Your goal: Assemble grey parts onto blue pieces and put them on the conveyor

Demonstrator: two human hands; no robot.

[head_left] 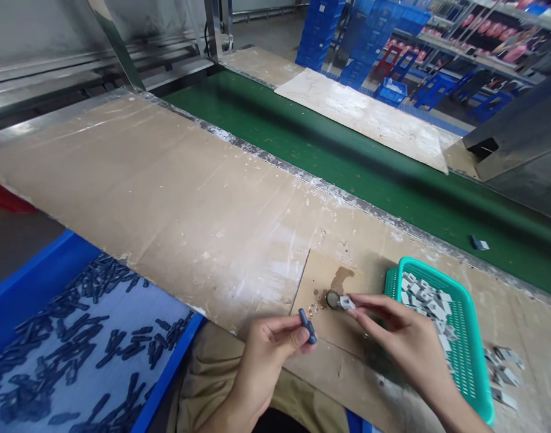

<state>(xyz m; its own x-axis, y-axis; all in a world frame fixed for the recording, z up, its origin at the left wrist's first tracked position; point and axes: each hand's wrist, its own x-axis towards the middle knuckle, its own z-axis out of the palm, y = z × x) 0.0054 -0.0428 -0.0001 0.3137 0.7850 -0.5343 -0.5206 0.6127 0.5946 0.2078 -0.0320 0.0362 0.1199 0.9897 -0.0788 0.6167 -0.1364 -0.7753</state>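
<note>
**Small parts held over a scuffed worktop between two bins**

A small dark blue oblong plastic piece (308,326) is pinched between the thumb and fingers of the left hand (269,349), just above the near edge of the brown, paint-flecked cardboard-covered worktop (176,198). A small grey-white metal clip (346,302) is gripped by the fingertips of the right hand (404,337) and is held against a small round dark dish (333,299) that sits on a stained patch of the worktop.

Just beside the right hand, a teal perforated plastic basket (467,337) is filled partly with more grey-white clips; a few loose ones (503,373) are scattered on the worktop to its right. At lower left, a large blue plastic bin (27,282) is seen, lined with pale sheet and strewn with many dark blue oblong pieces. Beyond the worktop a green conveyor belt (347,162) is seen, with one small blue-grey part (479,243) lying on it.
</note>
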